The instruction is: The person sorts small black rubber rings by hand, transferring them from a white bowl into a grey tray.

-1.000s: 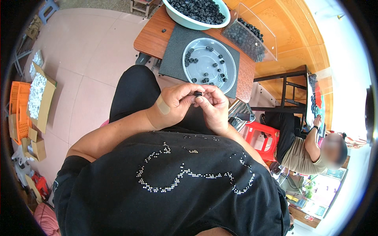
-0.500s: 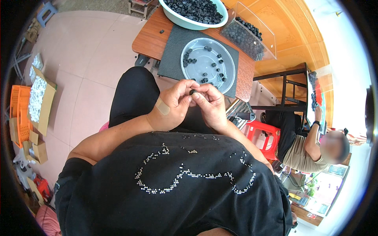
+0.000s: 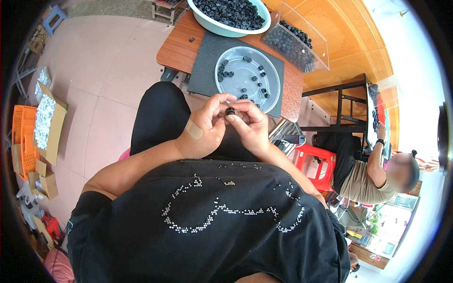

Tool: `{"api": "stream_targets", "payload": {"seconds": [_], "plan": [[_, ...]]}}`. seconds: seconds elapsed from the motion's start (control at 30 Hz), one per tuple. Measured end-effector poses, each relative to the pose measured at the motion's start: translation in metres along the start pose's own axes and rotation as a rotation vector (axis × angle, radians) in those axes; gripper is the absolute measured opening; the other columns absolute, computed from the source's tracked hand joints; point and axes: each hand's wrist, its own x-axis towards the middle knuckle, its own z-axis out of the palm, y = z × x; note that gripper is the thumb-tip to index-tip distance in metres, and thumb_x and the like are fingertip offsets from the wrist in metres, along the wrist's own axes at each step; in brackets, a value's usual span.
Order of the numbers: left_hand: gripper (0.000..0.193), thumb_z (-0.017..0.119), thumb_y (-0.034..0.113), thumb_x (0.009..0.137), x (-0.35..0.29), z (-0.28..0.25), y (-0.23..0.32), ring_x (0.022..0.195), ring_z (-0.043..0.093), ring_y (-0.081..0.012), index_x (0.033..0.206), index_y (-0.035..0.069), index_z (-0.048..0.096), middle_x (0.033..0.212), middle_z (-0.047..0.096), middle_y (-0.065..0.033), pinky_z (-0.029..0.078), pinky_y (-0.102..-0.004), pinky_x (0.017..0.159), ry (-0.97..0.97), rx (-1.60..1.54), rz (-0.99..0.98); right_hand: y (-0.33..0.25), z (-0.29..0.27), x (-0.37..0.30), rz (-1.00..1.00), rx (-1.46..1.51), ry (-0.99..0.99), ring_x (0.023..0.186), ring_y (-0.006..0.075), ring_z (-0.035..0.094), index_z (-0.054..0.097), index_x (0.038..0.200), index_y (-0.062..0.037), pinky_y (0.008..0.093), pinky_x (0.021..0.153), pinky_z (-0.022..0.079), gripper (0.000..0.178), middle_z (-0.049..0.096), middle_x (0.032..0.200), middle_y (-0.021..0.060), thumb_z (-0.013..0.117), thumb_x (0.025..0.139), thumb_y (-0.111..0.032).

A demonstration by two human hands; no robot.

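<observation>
My left hand (image 3: 206, 126), with a plaster on its back, and my right hand (image 3: 249, 128) meet over my lap. Their fingertips pinch one small black round part (image 3: 230, 111) between them. Just beyond the hands, a clear round dish (image 3: 225, 84) holding several of the same black parts lies on a dark mat (image 3: 207, 52) on a small wooden table (image 3: 177, 47). A pale green basin (image 3: 214, 26) heaped with black parts stands at the table's far edge. A clear box (image 3: 302, 49) of black parts sits at its right.
Another person (image 3: 373, 174) sits at the right beside a red plastic stool (image 3: 315, 162) and a dark metal frame (image 3: 344, 106). At the left, on the pink tiled floor, are an orange crate (image 3: 21, 137) and open cardboard boxes (image 3: 47, 122) of small pale parts.
Both hands have stayed joined over my lap, fingers shifting slightly around the black part. The view has tilted a little, so the table sits lower in the picture.
</observation>
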Motion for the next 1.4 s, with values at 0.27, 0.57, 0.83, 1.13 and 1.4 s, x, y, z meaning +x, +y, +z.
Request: {"api": "stream_targets", "payload": {"seconds": [0.27,0.57,0.83,1.13,1.4], "plan": [[0.05,0.036,-0.015,0.085,0.006,-0.005,0.021,0.104,0.06,-0.017,0.131,0.004,0.039,0.114,0.061,-0.0149,0.049,-0.0286,0.089,-0.068,-0.235,-0.017,-0.022,-0.005,-0.001,-0.205,-0.329,0.025,0.088,0.0132,0.055,0.064,0.101,-0.0004,0.0244,0.073,0.047,0.025,0.055,0.11,0.0101,0.068,0.078,0.006],[0.051,0.04,-0.006,0.091,0.006,-0.009,0.001,0.109,0.057,-0.016,0.14,0.005,0.032,0.127,0.053,-0.0142,0.045,-0.0292,0.094,-0.147,-0.205,-0.096,-0.013,-0.006,0.001,-0.133,-0.16,0.118,0.087,0.0097,0.056,0.06,0.102,0.0032,0.0208,0.07,0.047,0.017,0.056,0.106,0.0085,0.062,0.085,0.005],[0.047,0.04,-0.003,0.09,0.013,-0.021,-0.022,0.102,0.058,-0.0178,0.136,0.004,0.04,0.129,0.05,-0.0184,0.048,-0.03,0.089,-0.094,0.011,-0.318,-0.009,-0.123,0.072,0.317,0.158,0.361,0.07,0.0114,0.058,0.059,0.092,-0.0015,0.0225,0.057,0.048,0.011,0.064,0.087,0.0077,0.064,0.086,-0.01],[0.04,0.041,0.0,0.089,0.021,-0.03,-0.036,0.094,0.059,-0.0151,0.128,0.002,0.049,0.123,0.055,-0.0151,0.05,-0.0277,0.081,0.031,-0.023,-0.473,0.001,-0.167,0.143,0.207,-0.561,0.451,0.062,0.0143,0.058,0.067,0.088,0.0005,0.0285,0.056,0.048,0.012,0.065,0.073,0.0069,0.063,0.083,-0.01],[0.036,0.043,0.002,0.091,0.021,-0.033,-0.049,0.091,0.06,-0.0135,0.125,0.001,0.052,0.114,0.059,-0.0109,0.049,-0.0265,0.078,-0.026,-0.032,-0.55,0.053,-0.133,0.099,-0.114,-1.307,0.101,0.077,0.0288,0.065,0.069,0.092,-0.0019,0.0359,0.073,0.052,0.019,0.066,0.088,0.0178,0.068,0.074,-0.008]]}}
